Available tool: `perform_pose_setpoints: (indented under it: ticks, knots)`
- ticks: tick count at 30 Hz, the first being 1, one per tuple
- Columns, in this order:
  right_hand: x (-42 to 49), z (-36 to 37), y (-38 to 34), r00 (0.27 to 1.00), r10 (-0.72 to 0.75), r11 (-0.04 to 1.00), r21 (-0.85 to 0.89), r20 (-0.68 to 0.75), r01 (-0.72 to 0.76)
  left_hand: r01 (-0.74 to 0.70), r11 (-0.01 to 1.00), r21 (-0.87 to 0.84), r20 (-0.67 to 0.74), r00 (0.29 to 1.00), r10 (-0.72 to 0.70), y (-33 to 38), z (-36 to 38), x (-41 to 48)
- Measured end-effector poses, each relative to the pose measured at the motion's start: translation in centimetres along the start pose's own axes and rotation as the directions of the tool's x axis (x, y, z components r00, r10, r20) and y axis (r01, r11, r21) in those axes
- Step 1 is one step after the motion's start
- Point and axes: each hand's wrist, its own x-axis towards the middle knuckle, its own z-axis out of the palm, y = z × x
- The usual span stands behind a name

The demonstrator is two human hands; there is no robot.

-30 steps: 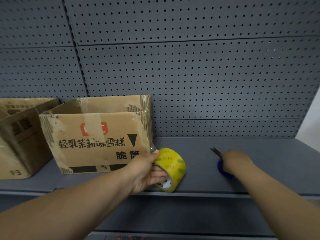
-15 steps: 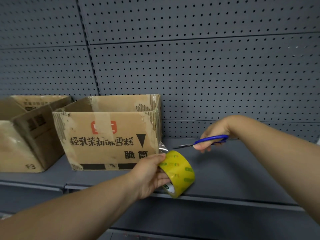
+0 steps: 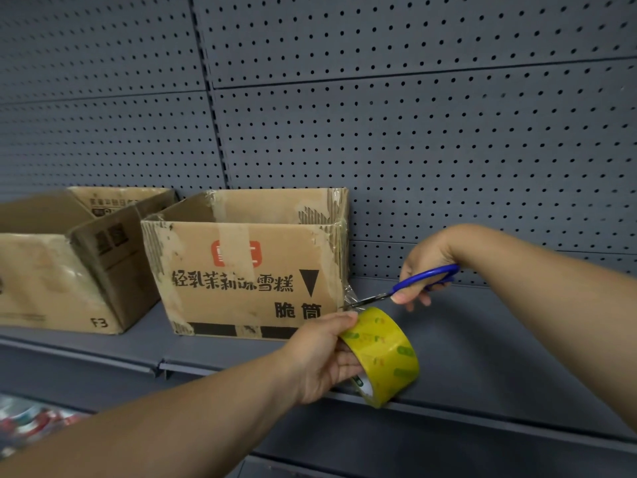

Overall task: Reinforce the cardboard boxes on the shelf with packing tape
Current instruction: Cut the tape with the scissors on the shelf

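Grey metal shelf [image 3: 482,339], pegboard back panel [image 3: 413,132]. Open printed cardboard box [image 3: 248,270] mid-shelf, old tape on its corners; second open box [image 3: 62,270] just beside it, toward the left end. Left hand [image 3: 324,357] closed around yellow packing tape roll [image 3: 382,353] at the shelf's front edge. Clear tape strip [image 3: 350,294] runs to the printed box's right front corner. Right hand [image 3: 425,267] grips blue-handled scissors [image 3: 406,288], blade tips at the strip.
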Motion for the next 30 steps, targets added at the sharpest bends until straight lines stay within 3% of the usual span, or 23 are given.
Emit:
perform_pose_setpoints:
  ticks: [5,17,24,30]
  knots:
    - [0.2,-0.5,-0.2,0.998,0.011,0.992,-0.125,-0.056,-0.018,0.014,1.0,-0.005,0.003,1.0,-0.014,0.1,-0.2,0.1]
    - [1.0,-0.1,-0.8,0.994,0.021,0.998,-0.06,0.104,-0.014,0.038,0.999,-0.007,0.014,0.999,-0.038,0.3,-0.4,0.5]
    - [1.0,0.1,-0.2,1.0,-0.02,0.999,-0.046,0.004,0.021,0.049,0.999,-0.015,0.014,0.999,-0.049,0.3,-0.6,0.5]
    - [1.1,0.2,-0.7,0.997,0.016,1.0,0.013,0.075,-0.017,0.042,0.999,0.008,0.02,0.999,-0.042,0.5,-0.6,0.3]
